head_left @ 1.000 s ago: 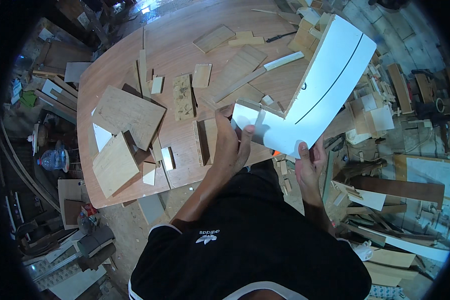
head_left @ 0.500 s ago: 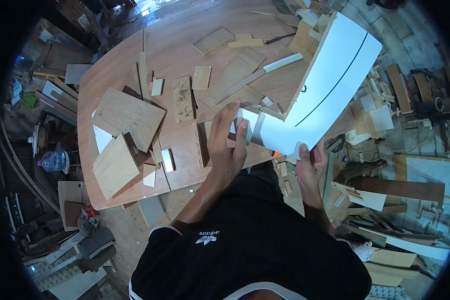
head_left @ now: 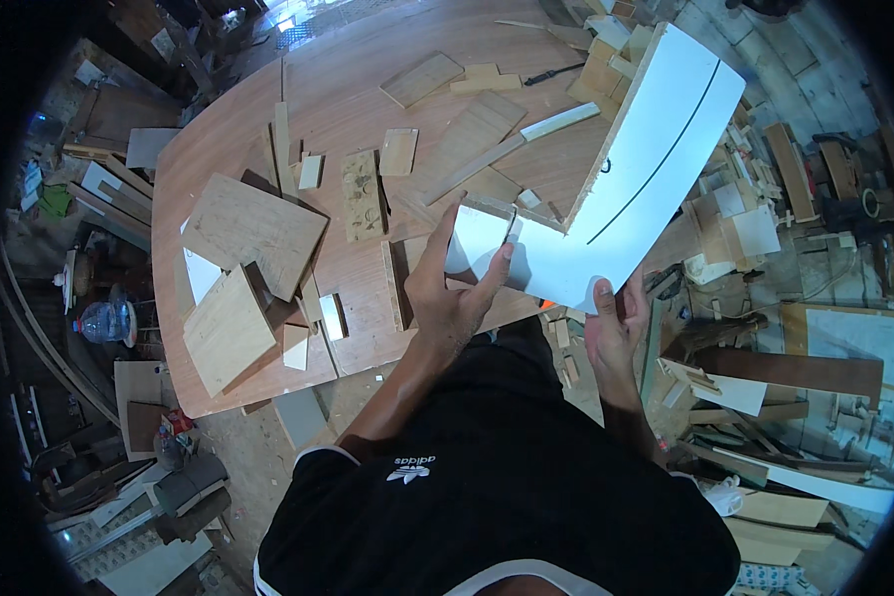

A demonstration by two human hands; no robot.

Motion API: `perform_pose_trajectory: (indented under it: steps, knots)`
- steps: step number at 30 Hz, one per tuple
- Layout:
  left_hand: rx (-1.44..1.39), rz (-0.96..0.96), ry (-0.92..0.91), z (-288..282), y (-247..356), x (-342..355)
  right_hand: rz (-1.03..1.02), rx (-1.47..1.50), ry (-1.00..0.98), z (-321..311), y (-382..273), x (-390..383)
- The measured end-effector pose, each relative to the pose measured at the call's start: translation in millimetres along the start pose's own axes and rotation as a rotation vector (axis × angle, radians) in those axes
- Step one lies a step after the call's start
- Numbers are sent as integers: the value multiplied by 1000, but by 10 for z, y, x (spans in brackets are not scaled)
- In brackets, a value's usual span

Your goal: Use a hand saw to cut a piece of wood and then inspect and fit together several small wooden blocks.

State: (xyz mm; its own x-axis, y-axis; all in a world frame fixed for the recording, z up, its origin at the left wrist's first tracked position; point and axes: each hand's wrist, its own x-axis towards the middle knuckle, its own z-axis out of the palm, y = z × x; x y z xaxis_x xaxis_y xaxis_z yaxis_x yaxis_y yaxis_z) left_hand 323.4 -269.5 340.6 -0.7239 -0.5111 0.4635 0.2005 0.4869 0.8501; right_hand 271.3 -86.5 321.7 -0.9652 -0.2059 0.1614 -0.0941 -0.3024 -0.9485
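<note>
I hold a large white L-shaped board (head_left: 634,164) tilted up over the right end of a brown wooden table (head_left: 348,89). A thin dark line runs along its long arm. My left hand (head_left: 454,295) grips the short arm of the board near its left end, thumb on the white face. My right hand (head_left: 614,323) holds the board's lower corner from underneath, thumb pressed on the edge. The board's raw wooden edge shows along its inner side.
Several plywood offcuts lie on the table: a big square panel (head_left: 253,230), a tilted panel (head_left: 226,329), a drilled strip (head_left: 362,194), a long slat (head_left: 512,144). Wood scraps and boards (head_left: 765,368) crowd the floor on the right. A water bottle (head_left: 104,320) stands at left.
The white board has tilted slightly upward and shifted right. My left hand's fingers have slid up along its short arm; the right hand keeps its grip at the corner.
</note>
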Motion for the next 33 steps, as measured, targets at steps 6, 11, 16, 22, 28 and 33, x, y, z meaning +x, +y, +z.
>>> perform_pose_trajectory:
  steps: [6, 11, 16, 22, 28, 33]
  knots:
    - [37, 130, 67, 15, -38, 21, 8, 37, 5, 20, -16, -10]
    - [26, 105, 61, 16, -22, 15, -12, -52, -1, 4, -4, -16]
    - [38, 115, 78, 27, -41, 2, -13, -27, -10, -13, 5, -25]
    - [66, 103, 77, 32, -20, 5, 19, 48, -29, -15, 5, -22]
    - [89, 93, 76, 35, 0, -3, 56, 128, -7, -32, 38, -30]
    - [57, 93, 75, 2, 56, -29, 32, 163, -12, -8, -7, -62]
